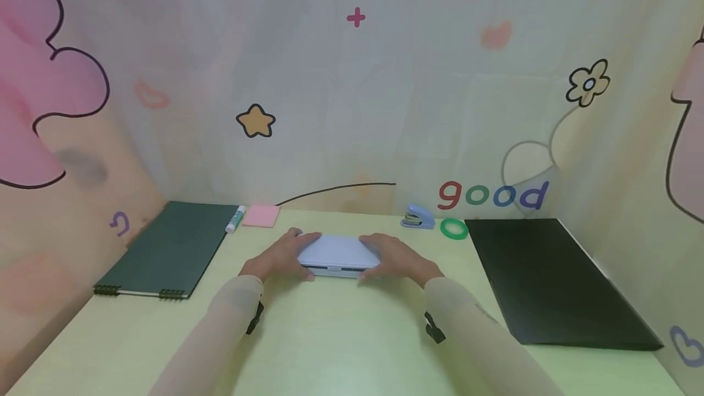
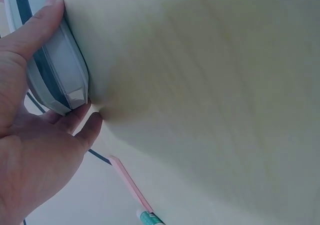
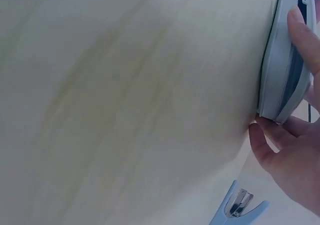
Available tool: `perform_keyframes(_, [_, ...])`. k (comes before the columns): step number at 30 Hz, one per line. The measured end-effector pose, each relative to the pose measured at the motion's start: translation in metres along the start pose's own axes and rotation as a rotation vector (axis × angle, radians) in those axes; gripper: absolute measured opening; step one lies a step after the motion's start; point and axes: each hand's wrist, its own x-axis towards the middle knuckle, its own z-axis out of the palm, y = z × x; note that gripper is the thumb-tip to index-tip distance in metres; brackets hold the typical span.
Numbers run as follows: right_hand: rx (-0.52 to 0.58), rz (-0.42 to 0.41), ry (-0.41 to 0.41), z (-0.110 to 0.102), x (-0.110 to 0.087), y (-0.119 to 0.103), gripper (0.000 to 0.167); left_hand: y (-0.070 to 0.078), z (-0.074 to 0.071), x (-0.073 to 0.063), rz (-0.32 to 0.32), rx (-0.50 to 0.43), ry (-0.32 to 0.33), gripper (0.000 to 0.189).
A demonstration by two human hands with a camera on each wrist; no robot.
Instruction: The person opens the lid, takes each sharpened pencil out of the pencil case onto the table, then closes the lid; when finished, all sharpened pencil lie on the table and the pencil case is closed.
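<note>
A closed, pale blue pencil case (image 1: 338, 250) lies flat at the middle of the table, its long side with a small pull or clasp facing me. My left hand (image 1: 277, 255) grips its left end, thumb along the front side and fingers around the end. The right hand (image 1: 398, 256) holds the opposite end in the same way. In the left wrist view, a dark band runs along the side of the case (image 2: 70, 65), and fingertips reach down to the tabletop. The right wrist view shows the thumb pressed on the side of the case (image 3: 275, 70).
Left of the hands lie a dark green spiral notebook (image 1: 165, 249), a glue stick (image 1: 235, 220) and pink sticky notes (image 1: 261, 216). Toward the back right are a blue stapler (image 1: 419, 217), a green tape ring (image 1: 454, 237) and a large black folder (image 1: 550, 280). A printed curtain (image 1: 341, 109) hangs behind.
</note>
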Motion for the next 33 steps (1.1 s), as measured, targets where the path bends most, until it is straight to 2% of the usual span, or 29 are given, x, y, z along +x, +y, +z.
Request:
perform_keyframes(5, [0.052, -0.004, 0.033, 0.004, -0.004, 0.005, 0.103, 0.001, 0.000, 0.001, -0.006, -0.001, 0.003, 0.095])
perform_keyframes(9, [0.068, -0.007, 0.052, 0.006, -0.006, 0.007, 0.097, -0.004, 0.002, 0.002, -0.021, -0.015, 0.004, 0.096])
perform_keyframes(16, [0.077, 0.012, 0.043, 0.004, -0.008, 0.005, 0.088, -0.017, 0.008, 0.002, -0.032, -0.118, 0.017, 0.100])
perform_keyframes(22, [0.108, 0.024, 0.063, 0.002, -0.010, 0.008, 0.086, -0.024, 0.006, 0.002, -0.007, -0.222, 0.051, 0.097])
perform_keyframes(29, [0.138, 0.045, 0.080, -0.002, -0.012, 0.010, 0.086, -0.025, 0.004, 0.002, 0.004, -0.253, 0.063, 0.101])
perform_keyframes(33, [0.152, 0.051, 0.091, -0.004, -0.012, 0.010, 0.083, -0.026, 0.003, 0.002, -0.014, -0.281, 0.070, 0.103])
